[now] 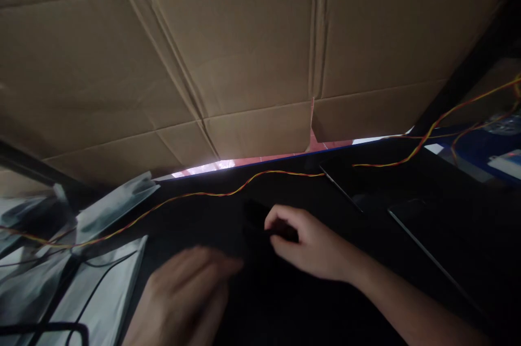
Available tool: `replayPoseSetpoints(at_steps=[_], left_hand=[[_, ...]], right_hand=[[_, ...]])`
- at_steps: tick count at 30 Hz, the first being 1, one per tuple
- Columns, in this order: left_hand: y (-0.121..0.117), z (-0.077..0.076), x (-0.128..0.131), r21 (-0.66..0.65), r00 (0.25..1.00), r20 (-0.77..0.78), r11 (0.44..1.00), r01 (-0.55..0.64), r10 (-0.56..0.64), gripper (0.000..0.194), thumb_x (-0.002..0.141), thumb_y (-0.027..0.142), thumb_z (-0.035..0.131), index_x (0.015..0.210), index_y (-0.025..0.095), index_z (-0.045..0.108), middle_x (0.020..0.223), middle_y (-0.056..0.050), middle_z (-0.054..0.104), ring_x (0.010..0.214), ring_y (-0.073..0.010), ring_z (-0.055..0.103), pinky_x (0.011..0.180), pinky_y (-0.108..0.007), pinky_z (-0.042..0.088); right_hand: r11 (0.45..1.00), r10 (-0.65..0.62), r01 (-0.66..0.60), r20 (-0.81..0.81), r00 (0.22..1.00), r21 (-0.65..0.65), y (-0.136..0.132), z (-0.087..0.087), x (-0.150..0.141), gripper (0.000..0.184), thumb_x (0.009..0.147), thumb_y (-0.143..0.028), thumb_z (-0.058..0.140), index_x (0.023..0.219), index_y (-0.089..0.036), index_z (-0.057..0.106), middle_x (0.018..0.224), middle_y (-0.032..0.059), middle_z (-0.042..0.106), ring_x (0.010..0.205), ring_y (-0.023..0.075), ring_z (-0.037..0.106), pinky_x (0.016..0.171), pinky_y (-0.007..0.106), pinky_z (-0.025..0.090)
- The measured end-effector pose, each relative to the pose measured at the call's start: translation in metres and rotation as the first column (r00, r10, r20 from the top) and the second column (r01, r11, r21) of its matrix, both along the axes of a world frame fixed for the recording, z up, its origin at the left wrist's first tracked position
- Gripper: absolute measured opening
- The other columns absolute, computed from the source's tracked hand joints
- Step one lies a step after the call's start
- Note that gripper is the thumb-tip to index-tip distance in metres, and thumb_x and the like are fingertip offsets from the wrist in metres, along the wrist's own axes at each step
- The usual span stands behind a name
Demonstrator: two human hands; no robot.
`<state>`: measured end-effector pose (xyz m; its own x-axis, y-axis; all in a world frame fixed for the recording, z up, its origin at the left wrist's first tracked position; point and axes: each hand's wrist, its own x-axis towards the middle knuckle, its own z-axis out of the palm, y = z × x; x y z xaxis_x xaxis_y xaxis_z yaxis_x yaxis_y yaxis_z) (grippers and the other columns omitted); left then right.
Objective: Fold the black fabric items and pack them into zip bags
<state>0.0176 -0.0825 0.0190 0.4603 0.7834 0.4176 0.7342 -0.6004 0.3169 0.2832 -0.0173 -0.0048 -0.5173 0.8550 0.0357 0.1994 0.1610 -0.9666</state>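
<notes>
My right hand reaches over a dark work surface, fingers curled round a small black object that I cannot make out in the gloom. Blurred by motion, my left hand sits lower left with its fingers stretched towards the same black object, close to it. A thin red-and-yellow twisted wire runs across the surface just beyond both hands.
A big sheet of brown cardboard stands behind the surface and fills the upper view. Silvery foil bags and a black cable lie at the left. Flat dark panels lie at the right; blue items far right.
</notes>
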Motion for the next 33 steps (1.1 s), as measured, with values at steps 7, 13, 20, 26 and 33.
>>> replayPoseSetpoints(at_steps=[7,13,20,26,33], left_hand=[[0.1,-0.01,0.021,-0.07,0.957,0.289,0.997,-0.022,0.041,0.015,0.109,0.025,0.049,0.112,0.022,0.063,0.081,0.001,0.068,0.068,-0.0148,0.062,0.061,-0.026,0.047],[0.088,-0.028,0.018,-0.31,0.969,0.169,0.923,0.226,-0.181,0.023,0.107,0.037,0.055,0.09,0.022,0.06,0.076,0.003,0.062,0.065,-0.014,0.057,0.061,-0.027,0.044],[0.091,-0.014,0.019,-0.592,0.945,-0.174,0.796,0.123,-0.276,0.039,0.076,0.046,0.096,0.088,0.023,0.067,0.101,-0.001,0.065,0.097,-0.0235,0.061,0.088,-0.036,0.045],[0.082,0.008,-0.024,-0.752,0.934,-0.34,0.628,-0.201,-0.108,0.029,0.069,0.021,0.088,0.09,0.026,0.068,0.109,0.001,0.066,0.11,-0.027,0.061,0.09,-0.036,0.047],[0.085,0.011,-0.034,-0.69,0.927,-0.374,0.68,-0.246,-0.044,0.027,0.082,0.046,0.078,0.099,0.027,0.069,0.112,-0.003,0.066,0.104,-0.0289,0.063,0.089,-0.04,0.048]], right_hand=[[0.961,-0.078,0.081,0.021,0.997,-0.265,0.028,-0.006,0.031,0.022,0.091,-0.014,0.054,0.108,-0.028,0.053,0.093,-0.0027,0.06,0.081,0.0162,0.059,0.073,0.033,0.047],[0.865,-0.399,0.321,0.14,0.906,0.385,0.027,-0.009,0.031,0.042,0.097,-0.014,0.058,0.135,-0.032,0.056,0.143,0.0069,0.055,0.14,0.0258,0.052,0.116,0.048,0.044],[0.931,-0.156,-0.013,0.43,0.889,0.365,0.025,0.007,0.023,0.014,0.092,-0.015,0.07,0.1,-0.027,0.068,0.106,0.0002,0.073,0.1,0.0213,0.067,0.091,0.039,0.053],[0.966,-0.248,0.151,0.595,0.764,0.209,0.031,0.011,0.088,0.023,0.094,-0.015,0.052,0.085,-0.027,0.07,0.089,0.0047,0.078,0.082,0.024,0.072,0.07,0.036,0.054],[0.737,-0.507,0.173,0.365,0.78,0.653,0.03,0.009,0.057,0.022,0.103,-0.025,0.057,0.122,-0.025,0.068,0.126,0.0095,0.071,0.119,0.0293,0.067,0.103,0.047,0.053]])
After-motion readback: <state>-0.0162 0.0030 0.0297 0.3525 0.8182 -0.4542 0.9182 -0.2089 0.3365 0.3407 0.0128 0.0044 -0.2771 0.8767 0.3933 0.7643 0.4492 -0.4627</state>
